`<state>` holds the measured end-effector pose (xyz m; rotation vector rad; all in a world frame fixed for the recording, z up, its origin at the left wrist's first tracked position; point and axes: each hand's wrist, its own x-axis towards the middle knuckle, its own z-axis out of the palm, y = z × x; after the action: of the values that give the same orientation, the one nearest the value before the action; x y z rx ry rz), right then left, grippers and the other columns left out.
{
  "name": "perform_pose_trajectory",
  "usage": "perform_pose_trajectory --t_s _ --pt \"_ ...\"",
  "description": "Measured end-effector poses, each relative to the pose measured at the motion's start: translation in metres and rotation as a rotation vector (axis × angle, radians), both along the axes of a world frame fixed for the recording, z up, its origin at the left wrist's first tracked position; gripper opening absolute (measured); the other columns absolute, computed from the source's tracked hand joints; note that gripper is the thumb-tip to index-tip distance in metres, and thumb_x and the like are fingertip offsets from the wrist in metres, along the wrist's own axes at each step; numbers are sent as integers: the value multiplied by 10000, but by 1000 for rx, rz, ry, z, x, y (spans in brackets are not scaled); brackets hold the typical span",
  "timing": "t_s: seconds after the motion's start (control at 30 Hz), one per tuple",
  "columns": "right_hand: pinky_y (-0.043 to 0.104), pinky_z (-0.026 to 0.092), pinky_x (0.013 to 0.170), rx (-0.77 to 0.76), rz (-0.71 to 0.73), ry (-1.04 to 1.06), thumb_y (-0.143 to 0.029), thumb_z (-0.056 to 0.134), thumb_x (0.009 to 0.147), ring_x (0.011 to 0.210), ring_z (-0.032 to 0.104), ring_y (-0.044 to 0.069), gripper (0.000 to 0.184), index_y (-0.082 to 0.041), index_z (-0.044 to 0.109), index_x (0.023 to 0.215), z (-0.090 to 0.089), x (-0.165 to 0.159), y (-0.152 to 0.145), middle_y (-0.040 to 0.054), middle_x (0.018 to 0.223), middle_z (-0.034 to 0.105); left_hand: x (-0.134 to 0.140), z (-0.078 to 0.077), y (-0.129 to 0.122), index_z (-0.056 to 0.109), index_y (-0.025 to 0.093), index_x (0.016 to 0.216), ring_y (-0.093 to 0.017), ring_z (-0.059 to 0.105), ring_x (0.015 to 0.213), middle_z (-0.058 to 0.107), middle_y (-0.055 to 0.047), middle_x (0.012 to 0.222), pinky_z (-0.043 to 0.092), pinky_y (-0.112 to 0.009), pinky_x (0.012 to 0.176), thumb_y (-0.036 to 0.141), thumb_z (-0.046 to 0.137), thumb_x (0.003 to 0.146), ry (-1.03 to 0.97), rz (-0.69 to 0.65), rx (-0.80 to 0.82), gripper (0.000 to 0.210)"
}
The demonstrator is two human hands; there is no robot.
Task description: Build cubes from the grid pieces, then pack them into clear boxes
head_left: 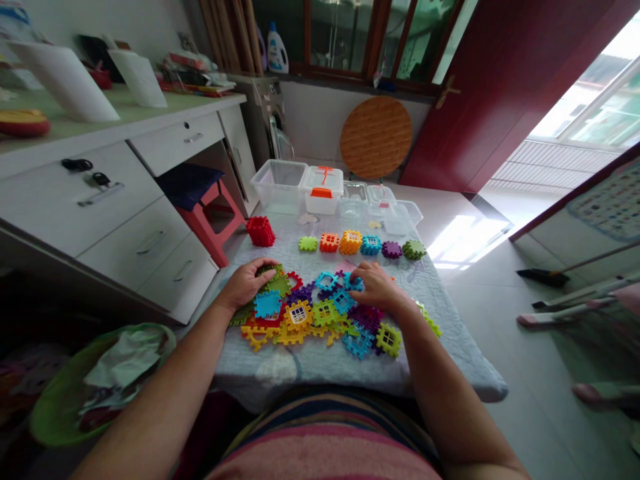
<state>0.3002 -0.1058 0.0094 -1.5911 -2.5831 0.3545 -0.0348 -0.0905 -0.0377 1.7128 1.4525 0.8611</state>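
Note:
A heap of flat interlocking plastic building blocks in several colours lies on the cloth-covered table (280, 367). My left hand (247, 285) is at the heap's left side, thumb and fingers closed on a dark green block (270, 271). Close by it are a light blue block (267, 304) and a yellow window block (299, 315). At the right side, my right hand (376, 287) has its fingers bent down onto a blue block (353, 281), partly covered by them. Purple blocks (367, 319) and a lime green window block (388, 340) lie below that hand.
Beyond the heap stand a red stack (261, 231) and a row of sorted blocks, including an orange-yellow stack (351, 242). Clear plastic bins (279, 187) and a lidded box (323, 190) line the far edge. A pink stool (213, 227) is left; a green basket (55, 413) sits lower left.

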Motion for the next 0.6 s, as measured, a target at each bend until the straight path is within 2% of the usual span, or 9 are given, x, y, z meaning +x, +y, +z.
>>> perform_pose_trajectory --t_s 0.17,0.3,0.4,0.5,0.6 --pt "324 400 854 65 25 9 -310 580 838 921 578 216 252 -156 677 1011 11 -19 4 96 981 660 0 1 0 656 165 1093 -172 588 759 672 -33 921 476 -262 689 535 602 779 -7 3 -10 488" --pt "349 424 835 61 18 -56 -410 594 826 953 582 250 334 -156 651 1035 6 -54 7 124 1004 671 -2 -1 1 655 167 1105 -177 599 778 676 -33 933 486 -274 723 539 592 788 6 -4 -4 493" --pt "369 438 818 62 -21 -91 -398 622 782 958 584 274 368 -159 641 1061 -1 -71 8 136 1007 669 -3 -2 1 653 165 1109 -182 606 805 678 -35 958 489 -277 748 530 583 801 13 -11 -1 483" --pt "378 445 835 75 -24 -21 -338 651 729 966 581 275 454 -161 614 1145 -6 -70 12 130 1034 662 -3 -2 2 648 169 1116 -188 613 828 682 -36 980 493 -280 761 530 582 804 10 -17 -1 483" --pt "378 439 890 107 -33 136 -281 651 705 979 575 252 519 -156 578 1203 -5 -48 19 115 1077 653 -2 -2 1 653 176 1113 -187 616 816 685 -31 967 492 -278 752 538 586 797 17 -8 -1 485"
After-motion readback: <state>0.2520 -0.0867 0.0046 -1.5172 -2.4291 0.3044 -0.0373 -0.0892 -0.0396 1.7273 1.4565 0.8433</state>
